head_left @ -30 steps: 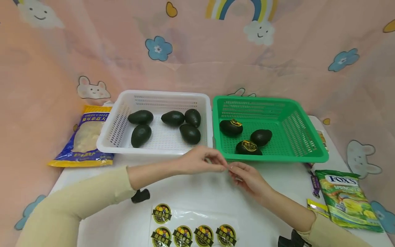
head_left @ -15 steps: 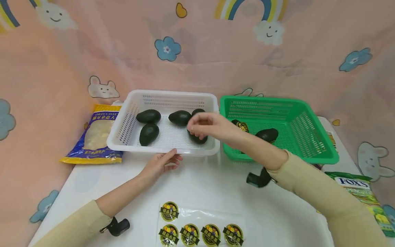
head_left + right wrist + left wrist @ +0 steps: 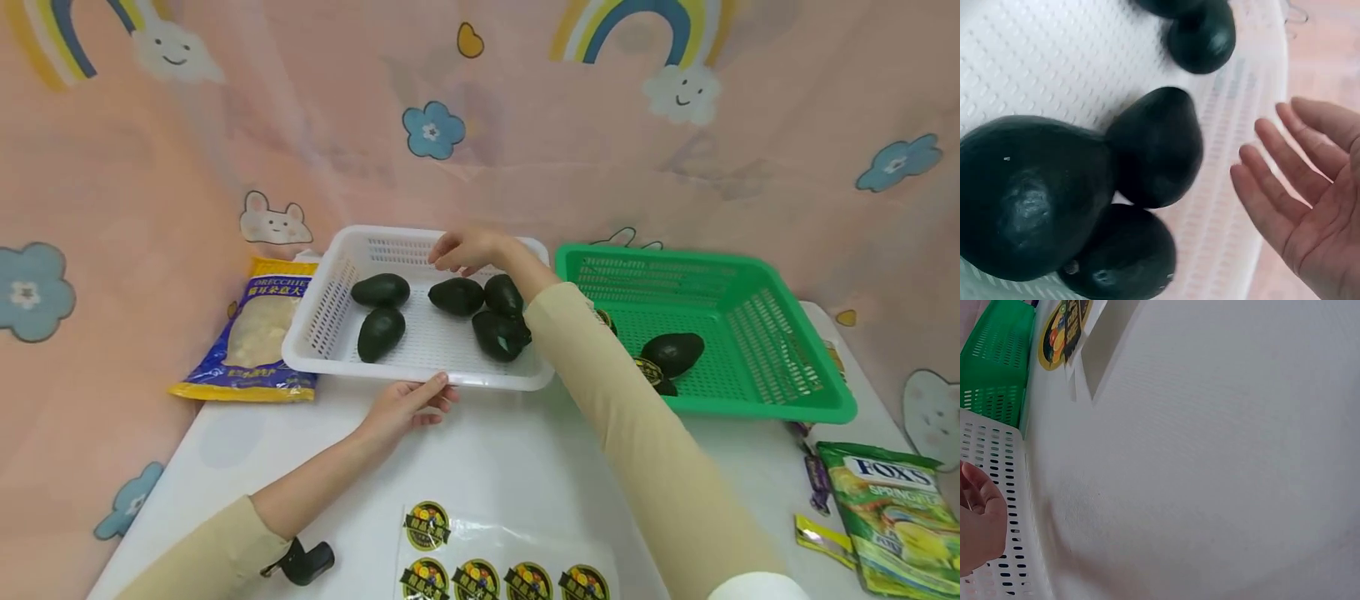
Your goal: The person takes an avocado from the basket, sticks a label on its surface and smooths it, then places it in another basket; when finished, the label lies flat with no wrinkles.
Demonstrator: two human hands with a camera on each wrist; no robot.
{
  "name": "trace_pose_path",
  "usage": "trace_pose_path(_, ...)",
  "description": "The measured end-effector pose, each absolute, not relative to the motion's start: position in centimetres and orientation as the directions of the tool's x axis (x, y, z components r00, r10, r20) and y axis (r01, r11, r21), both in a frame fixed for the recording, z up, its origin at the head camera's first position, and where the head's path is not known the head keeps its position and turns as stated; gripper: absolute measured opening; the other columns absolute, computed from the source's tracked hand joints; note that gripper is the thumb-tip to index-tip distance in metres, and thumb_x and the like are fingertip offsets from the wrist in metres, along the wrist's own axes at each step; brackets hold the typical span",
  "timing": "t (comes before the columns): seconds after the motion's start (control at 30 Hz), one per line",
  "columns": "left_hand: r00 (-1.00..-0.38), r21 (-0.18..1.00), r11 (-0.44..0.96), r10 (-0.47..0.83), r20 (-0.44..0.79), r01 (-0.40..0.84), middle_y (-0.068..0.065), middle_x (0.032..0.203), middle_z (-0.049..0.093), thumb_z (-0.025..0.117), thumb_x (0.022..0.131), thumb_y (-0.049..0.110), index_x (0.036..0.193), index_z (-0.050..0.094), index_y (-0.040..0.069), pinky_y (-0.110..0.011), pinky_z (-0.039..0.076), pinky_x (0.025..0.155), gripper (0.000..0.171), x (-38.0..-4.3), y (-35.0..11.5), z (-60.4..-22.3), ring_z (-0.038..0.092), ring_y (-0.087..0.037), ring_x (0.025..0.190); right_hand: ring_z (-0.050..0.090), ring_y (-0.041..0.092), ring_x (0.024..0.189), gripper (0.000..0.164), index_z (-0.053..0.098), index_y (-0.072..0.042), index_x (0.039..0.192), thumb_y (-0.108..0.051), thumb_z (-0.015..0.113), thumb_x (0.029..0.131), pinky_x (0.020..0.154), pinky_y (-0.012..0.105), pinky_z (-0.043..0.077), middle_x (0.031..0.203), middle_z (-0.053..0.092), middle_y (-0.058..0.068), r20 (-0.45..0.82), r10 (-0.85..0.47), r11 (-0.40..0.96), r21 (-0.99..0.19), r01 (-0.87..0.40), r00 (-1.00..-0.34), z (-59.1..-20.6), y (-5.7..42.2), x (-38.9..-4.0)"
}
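Observation:
Several dark green avocados [image 3: 381,333] lie in the white basket [image 3: 360,371]. At its front edge my left hand [image 3: 401,408] holds the rim, thumb on top and fingers below; in the left wrist view this hand [image 3: 982,519] shows beside the basket's slotted wall. My right hand [image 3: 472,250] hovers over the far side of the same basket, just behind the avocados. Its fingers are relaxed and apart, with nothing in them; the right wrist view shows the hand [image 3: 1316,187] apart from the nearby avocados [image 3: 1157,147].
To the right stands a green basket [image 3: 787,408] with avocados, partly behind my right sleeve; some bear round labels. A clear sheet of round stickers [image 3: 476,577] lies in front. A blue-yellow pasta bag [image 3: 258,333] is at left, a Fox's candy bag [image 3: 892,517] at right.
My hands were together between the baskets and have parted. The left went to the white basket's front rim; the right crossed over the avocados to its far side. The head view shifted.

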State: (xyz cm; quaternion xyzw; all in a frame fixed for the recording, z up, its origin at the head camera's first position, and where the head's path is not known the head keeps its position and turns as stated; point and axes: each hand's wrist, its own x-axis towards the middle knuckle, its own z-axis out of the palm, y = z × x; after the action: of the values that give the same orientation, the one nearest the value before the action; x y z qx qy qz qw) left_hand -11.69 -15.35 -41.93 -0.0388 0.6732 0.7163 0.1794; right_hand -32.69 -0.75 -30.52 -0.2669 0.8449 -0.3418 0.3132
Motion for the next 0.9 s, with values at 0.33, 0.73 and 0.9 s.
trace_pose_path(0.33, -0.925, 0.953, 0.002, 0.239, -0.295, -0.303, -0.009, 0.097, 0.070, 0.057, 0.099, 0.037, 0.103, 0.069, -0.004, -0.031, 0.052, 0.081, 0.043, -11.6, -15.3, -42.3, 0.061, -0.015, 0.088, 0.052, 0.026, 0.120, 0.052, 0.047, -0.003, 0.140, -0.018, 0.065, 0.093, 0.092, 0.035, 0.050, 0.138, 0.047, 0.013, -0.554, -0.587, 0.766, -0.615, -0.185, -0.590, -34.6, -0.9, -33.2)
trace_pose_path(0.73, -0.919, 0.953, -0.016, 0.268, -0.289, -0.304, -0.002, 0.095, 0.071, 0.056, 0.099, 0.036, 0.107, 0.068, -0.005, -0.029, 0.052, 0.081, 0.043, -11.9, -15.9, -42.4, 0.060, -0.013, 0.088, 0.059, 0.028, 0.112, 0.081, 0.029, -0.016, 0.149, -0.027, 0.077, 0.084, 0.091, 0.037, 0.052, 0.146, 0.039, 0.013, -0.691, -0.632, 0.738, -0.675, -0.001, -0.351, -37.2, -3.2, -32.6)
trace_pose_path(0.9, -0.923, 0.956, -0.016, 0.267, -0.278, -0.292, -0.003, 0.095, 0.071, 0.056, 0.100, 0.034, 0.111, 0.065, -0.010, -0.028, 0.052, 0.079, 0.046, -12.0, -15.9, -42.4, 0.061, -0.013, 0.087, 0.060, 0.026, 0.105, 0.069, 0.037, -0.004, 0.133, -0.019, 0.080, 0.081, 0.089, 0.035, 0.053, 0.127, 0.049, 0.016, -0.681, -0.659, 0.709, -0.704, 0.039, -0.319, -37.9, -3.0, -32.5)
